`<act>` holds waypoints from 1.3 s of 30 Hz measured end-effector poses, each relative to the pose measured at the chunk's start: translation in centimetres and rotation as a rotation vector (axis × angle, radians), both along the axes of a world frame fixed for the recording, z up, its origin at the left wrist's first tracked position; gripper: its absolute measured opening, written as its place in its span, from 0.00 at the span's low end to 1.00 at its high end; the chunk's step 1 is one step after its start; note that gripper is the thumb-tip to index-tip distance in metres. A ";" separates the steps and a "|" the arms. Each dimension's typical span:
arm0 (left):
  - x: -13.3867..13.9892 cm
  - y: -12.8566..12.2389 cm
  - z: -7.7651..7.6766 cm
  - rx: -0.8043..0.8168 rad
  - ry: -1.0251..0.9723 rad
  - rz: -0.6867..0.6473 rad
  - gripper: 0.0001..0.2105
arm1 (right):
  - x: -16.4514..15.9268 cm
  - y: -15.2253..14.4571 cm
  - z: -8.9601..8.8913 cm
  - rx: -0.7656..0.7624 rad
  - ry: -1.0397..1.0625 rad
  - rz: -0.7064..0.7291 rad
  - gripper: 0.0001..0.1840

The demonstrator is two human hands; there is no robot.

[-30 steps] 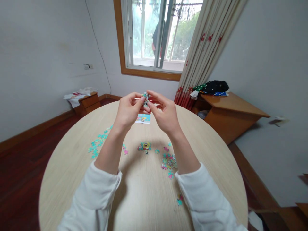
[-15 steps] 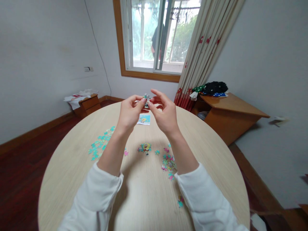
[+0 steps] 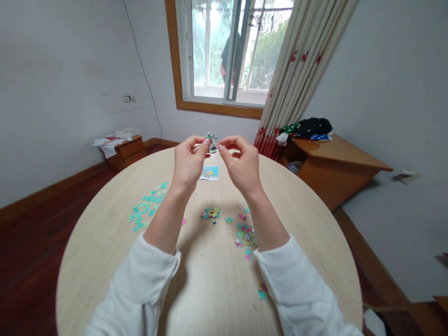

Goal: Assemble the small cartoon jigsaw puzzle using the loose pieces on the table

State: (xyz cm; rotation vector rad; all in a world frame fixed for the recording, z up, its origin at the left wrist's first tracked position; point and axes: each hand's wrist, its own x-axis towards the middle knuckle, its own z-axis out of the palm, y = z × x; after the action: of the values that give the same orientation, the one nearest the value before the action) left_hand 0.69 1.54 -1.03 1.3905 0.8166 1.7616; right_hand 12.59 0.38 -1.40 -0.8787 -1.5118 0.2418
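Note:
Above the far side of the table, my left hand (image 3: 187, 163) pinches a small cluster of jigsaw pieces (image 3: 213, 148) between thumb and fingers. Closed in a pinch, my right hand (image 3: 242, 163) meets the right edge of the same cluster; its fingertips partly cover the contact. Below them lies a picture card (image 3: 210, 172) with a yellow cartoon figure on light blue. Nearer to me, a partly joined puzzle section (image 3: 212, 213) shows a yellow cartoon face. One loose jigsaw piece (image 3: 228, 220) lies just right of it.
Turquoise pieces (image 3: 149, 205) are spread at the left of the round table (image 3: 210, 289). A mixed pile of pieces (image 3: 245, 235) lies by my right forearm, with a few pieces (image 3: 262, 291) closer to me. A wooden desk (image 3: 343, 158) with clothes stands beyond, at the right.
My right hand's raised fingers have curled down into a pinch at the edge of the cluster. My left hand keeps its hold, and the cluster's lower part is more exposed.

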 end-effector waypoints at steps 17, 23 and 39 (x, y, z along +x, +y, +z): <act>0.1 -0.3 0.2 -0.047 -0.009 0.029 0.10 | 0.2 -0.3 0.2 -0.005 -0.082 -0.008 0.05; 0.0 -0.2 0.0 -0.063 -0.021 -0.029 0.12 | 0.4 -0.2 0.1 -0.001 -0.077 0.013 0.05; -0.1 -0.2 0.0 -0.106 -0.052 -0.098 0.14 | 0.7 -0.2 -0.1 0.056 -0.154 -0.011 0.04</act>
State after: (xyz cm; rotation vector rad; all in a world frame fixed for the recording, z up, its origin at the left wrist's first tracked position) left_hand 0.58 1.33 -1.07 1.2878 0.7896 1.6492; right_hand 13.27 0.17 -1.51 -0.8763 -1.6482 0.1254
